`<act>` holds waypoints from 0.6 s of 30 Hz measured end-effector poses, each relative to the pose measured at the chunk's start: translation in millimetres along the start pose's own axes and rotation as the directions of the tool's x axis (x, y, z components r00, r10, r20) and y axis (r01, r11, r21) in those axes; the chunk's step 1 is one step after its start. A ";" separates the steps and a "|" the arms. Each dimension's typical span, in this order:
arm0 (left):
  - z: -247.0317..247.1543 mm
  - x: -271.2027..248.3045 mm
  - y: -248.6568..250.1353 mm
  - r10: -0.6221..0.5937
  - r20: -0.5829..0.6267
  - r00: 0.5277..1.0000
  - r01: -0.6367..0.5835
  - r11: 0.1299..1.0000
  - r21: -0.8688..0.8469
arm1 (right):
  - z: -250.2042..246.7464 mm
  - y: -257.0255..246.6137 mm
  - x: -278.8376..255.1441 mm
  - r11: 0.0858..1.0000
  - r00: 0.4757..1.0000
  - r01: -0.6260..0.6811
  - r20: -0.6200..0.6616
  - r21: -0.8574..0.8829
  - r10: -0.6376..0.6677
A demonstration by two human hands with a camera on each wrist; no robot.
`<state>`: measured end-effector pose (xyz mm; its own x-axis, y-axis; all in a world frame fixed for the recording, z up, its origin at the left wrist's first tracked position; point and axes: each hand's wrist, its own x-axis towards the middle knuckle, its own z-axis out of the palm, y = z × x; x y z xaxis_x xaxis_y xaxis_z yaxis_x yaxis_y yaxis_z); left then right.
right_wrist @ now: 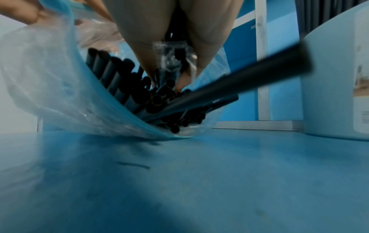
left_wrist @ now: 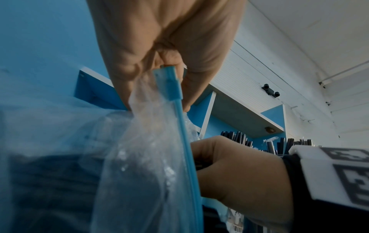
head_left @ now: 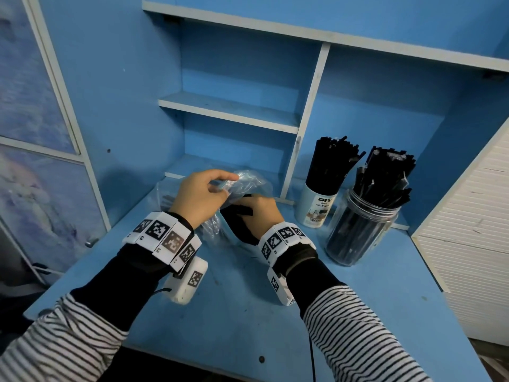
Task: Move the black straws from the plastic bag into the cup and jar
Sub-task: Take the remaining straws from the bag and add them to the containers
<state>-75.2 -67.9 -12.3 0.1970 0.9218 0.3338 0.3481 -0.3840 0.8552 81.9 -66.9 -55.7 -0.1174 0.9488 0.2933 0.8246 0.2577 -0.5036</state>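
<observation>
A clear plastic bag (head_left: 248, 183) with a blue zip strip (left_wrist: 179, 119) lies on the blue desk (head_left: 234, 299) between my hands. My left hand (head_left: 201, 197) pinches the bag's zip edge (left_wrist: 169, 82) and holds it up. Inside the bag's mouth, my right hand (head_left: 261, 209) has its fingers curled round a bunch of black straws (right_wrist: 159, 97). One loose straw (right_wrist: 239, 85) sticks out toward the right. A pale cup (head_left: 316, 208) and a clear jar (head_left: 358, 230) stand at the right, both packed with black straws.
Blue shelving (head_left: 234, 111) with white edges rises behind the desk, and a white divider (head_left: 305, 119) stands just left of the cup. A white ribbed panel (head_left: 473, 230) closes the right side. Bare desk surface lies in front of my wrists.
</observation>
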 end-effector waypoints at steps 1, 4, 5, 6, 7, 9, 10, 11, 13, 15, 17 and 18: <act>-0.5 0.2 0.0 0.000 -0.006 1.000 0.000 1.000 -0.002 | -0.1 -0.6 -0.5 1.000 1.000 0.008 -0.006 0.011 -0.008; -1.9 0.9 -0.6 0.002 -0.031 1.000 -0.002 1.000 -0.006 | -1.8 -1.3 -0.5 1.000 1.000 0.016 -0.021 0.021 -0.016; -2.6 0.7 -0.4 0.001 -0.037 0.999 -0.001 1.000 -0.004 | -2.5 -1.1 -0.1 1.000 0.999 0.012 -0.034 0.023 -0.011; -3.0 0.3 -0.6 -0.001 -0.043 0.999 0.001 1.000 -0.003 | -2.9 -1.4 -0.1 1.000 0.999 0.009 -0.048 0.023 -0.008; -3.5 -0.1 -0.8 -0.003 -0.047 0.999 0.003 1.000 -0.002 | -4.1 -2.2 -0.7 1.000 0.998 0.008 -0.058 0.020 -0.006; -3.3 -0.4 -1.9 -0.005 -0.049 0.999 0.005 1.000 0.002 | -6.8 -2.8 -3.1 1.000 0.997 0.007 -0.072 0.017 -0.005; -3.2 -0.5 -2.8 -0.003 -0.045 0.999 0.003 1.000 0.004 | -9.5 -3.1 -4.8 1.000 0.997 0.008 -0.072 0.017 -0.007; -3.0 -0.5 -3.3 -0.001 -0.041 0.999 0.001 1.000 0.005 | -13.0 -3.3 -6.6 1.000 0.998 0.007 -0.065 0.016 -0.006; -2.9 0.0 -4.9 -0.004 -0.031 1.000 0.004 1.000 0.010 | -22.3 -3.3 -11.4 0.999 0.998 -0.004 -0.057 0.036 0.006; -2.9 -0.5 -5.6 -0.010 -0.018 1.000 0.011 1.000 0.021 | -34.2 -3.4 -17.7 0.998 0.998 -0.011 -0.058 0.064 0.014; -3.5 -1.8 -5.5 -0.012 0.006 1.000 0.012 0.999 0.032 | -47.7 -2.3 -24.2 0.998 0.999 -0.017 -0.040 0.066 0.020; -3.7 -2.1 -5.3 -0.011 0.019 1.000 0.010 0.999 0.042 | -54.8 -1.1 -27.6 0.998 0.999 -0.024 -0.027 0.062 0.026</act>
<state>-80.9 -67.6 -16.1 0.2104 0.9247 0.3172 0.3878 -0.3768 0.8412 114.5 -103.3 -18.7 -0.0815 0.9498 0.3020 0.7911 0.2459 -0.5600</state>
